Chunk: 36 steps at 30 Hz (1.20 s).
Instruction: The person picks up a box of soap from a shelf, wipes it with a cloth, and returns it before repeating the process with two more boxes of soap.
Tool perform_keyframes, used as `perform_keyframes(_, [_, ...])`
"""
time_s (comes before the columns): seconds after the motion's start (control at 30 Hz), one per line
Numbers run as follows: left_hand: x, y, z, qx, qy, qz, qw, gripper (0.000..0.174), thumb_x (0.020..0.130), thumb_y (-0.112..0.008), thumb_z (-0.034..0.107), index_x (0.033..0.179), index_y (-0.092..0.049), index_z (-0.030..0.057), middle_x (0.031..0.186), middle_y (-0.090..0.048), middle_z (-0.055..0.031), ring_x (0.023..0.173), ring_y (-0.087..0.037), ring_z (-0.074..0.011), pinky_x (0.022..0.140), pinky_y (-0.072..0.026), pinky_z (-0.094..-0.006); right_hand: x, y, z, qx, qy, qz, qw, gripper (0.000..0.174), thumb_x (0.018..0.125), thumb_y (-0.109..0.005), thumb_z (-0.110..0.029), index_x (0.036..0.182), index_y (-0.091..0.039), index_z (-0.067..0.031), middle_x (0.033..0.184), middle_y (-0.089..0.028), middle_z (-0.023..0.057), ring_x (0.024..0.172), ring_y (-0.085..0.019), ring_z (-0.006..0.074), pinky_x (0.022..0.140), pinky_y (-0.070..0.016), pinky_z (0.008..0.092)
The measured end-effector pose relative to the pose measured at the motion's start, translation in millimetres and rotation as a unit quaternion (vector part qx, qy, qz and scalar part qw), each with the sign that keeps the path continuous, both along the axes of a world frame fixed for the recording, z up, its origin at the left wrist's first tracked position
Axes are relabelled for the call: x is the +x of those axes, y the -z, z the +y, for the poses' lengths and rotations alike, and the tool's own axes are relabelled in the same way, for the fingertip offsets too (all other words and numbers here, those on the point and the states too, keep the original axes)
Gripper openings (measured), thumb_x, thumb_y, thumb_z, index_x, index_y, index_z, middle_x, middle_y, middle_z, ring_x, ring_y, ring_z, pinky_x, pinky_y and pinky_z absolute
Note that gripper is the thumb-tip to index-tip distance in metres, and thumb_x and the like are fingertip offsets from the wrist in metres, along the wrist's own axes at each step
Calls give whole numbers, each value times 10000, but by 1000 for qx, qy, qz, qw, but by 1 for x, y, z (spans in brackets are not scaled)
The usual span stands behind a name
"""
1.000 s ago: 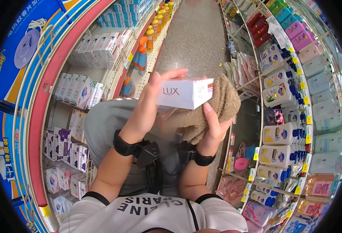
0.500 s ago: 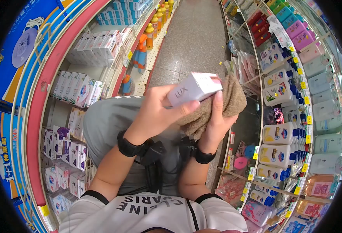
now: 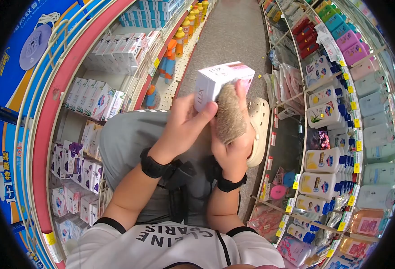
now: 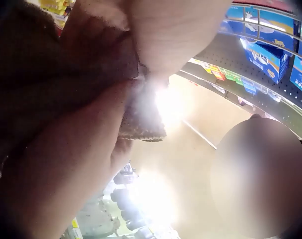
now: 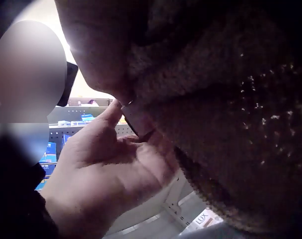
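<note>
In the head view a white and pink LUX box (image 3: 208, 89) is tilted between the two hands. The left hand (image 3: 177, 127) grips its near left end, thumb bent across the lower edge. A brown fuzzy cloth (image 3: 230, 119) lies against the box's right part, gripped by the right hand (image 3: 234, 148), whose raised finger or thumb overlaps the box's pink side. Dark cloth (image 5: 230, 99) fills much of the right wrist view, hiding most of the box. In the left wrist view the cloth (image 4: 143, 119) hangs between two blurred hands.
Shelves of boxed soap (image 3: 87, 98) stand on the left, with orange spray bottles (image 3: 168, 60) farther along. Bottles with blue pumps (image 3: 325, 161) line the right shelf. A cream clog (image 3: 258, 130) is beside the right hand, above the aisle floor (image 3: 229, 31).
The box has tilted more upright and shifted slightly farther from the body. The cloth and right hand have moved left, closer to the left hand. The clog has come into view.
</note>
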<state>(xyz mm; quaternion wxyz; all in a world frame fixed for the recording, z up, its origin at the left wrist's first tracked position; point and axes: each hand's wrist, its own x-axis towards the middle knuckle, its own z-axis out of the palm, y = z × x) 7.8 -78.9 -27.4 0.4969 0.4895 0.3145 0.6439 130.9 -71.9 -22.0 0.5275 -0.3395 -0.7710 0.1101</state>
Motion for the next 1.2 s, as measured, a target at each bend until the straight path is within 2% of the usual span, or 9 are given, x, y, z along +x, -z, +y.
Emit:
perform_keyframes(0.27, [-3,0,-5,-3,33,-76,997,457,968,-407,368,1055,-562,-53,968,-616,-66,907,-561,-88,791,-454,-252,-4,-8,-14,24,22,-38,999,351,745,-612,-18,1083,-589,77,1399,-278,310,806,-654,268,710,-499,298])
perform_keyframes(0.4, [-2,-11,-2,-28,28,-121,992,491,973,-385,374,1104,-549,-70,1030,-614,-94,957,-564,-122,854,-447,-284,-4,-4,-7,72,38,20,996,392,748,-581,1,1113,-541,136,1444,-200,282,954,-619,267,770,-492,283])
perform_keyframes(0.57, [-3,-8,0,-31,26,-102,994,501,969,-395,378,1115,-552,-75,1049,-616,-102,968,-565,-126,865,-441,-281,-2,-6,-10,-4,72,80,994,410,777,-544,29,1167,-495,144,1392,-341,251,1165,-494,271,993,-347,359])
perform_keyframes(0.7, [-4,-5,2,-41,33,-84,995,510,960,-410,403,1070,-586,-63,980,-642,-88,912,-590,-117,802,-459,-261,-9,-2,-8,-57,76,238,966,365,834,-552,-11,1175,-505,108,1263,-503,206,1132,-509,250,974,-368,349])
perform_keyframes(0.8, [-12,-2,5,-94,59,-44,993,520,949,-422,432,1032,-614,-44,914,-659,-73,859,-605,-103,731,-461,-239,-1,0,-15,-203,75,337,916,374,829,-611,-30,1167,-508,91,1180,-551,167,1025,-554,208,902,-423,324])
perform_keyframes(0.83, [-12,-3,6,-94,69,-37,992,525,945,-425,442,1028,-618,-39,901,-660,-69,846,-605,-99,719,-457,-235,-1,-1,-13,-203,50,380,901,367,822,-653,-66,1139,-528,69,1073,-591,104,966,-556,167,868,-435,305])
perform_keyframes(1.0, [-13,-8,5,-84,107,12,991,538,936,-433,463,1030,-618,-34,922,-656,-71,844,-596,-92,700,-456,-235,9,-4,-8,-260,11,422,868,381,794,-671,-37,1134,-525,55,1063,-594,106,941,-569,158,859,-437,284])
perform_keyframes(1.1, [-6,-8,4,-75,75,30,994,501,957,-403,422,1085,-558,-37,1043,-616,-93,938,-563,-115,819,-439,-264,10,-4,-7,-264,12,433,862,384,789,-675,-31,1133,-527,55,1066,-595,109,944,-571,157,858,-438,280])
perform_keyframes(1.2, [-3,-10,2,-60,73,6,995,423,899,-573,312,1121,-543,-47,1066,-615,-79,965,-574,-109,800,-461,-267,8,1,-5,-272,24,441,855,394,781,-686,-32,1133,-530,54,1076,-596,114,950,-574,162,859,-443,284])
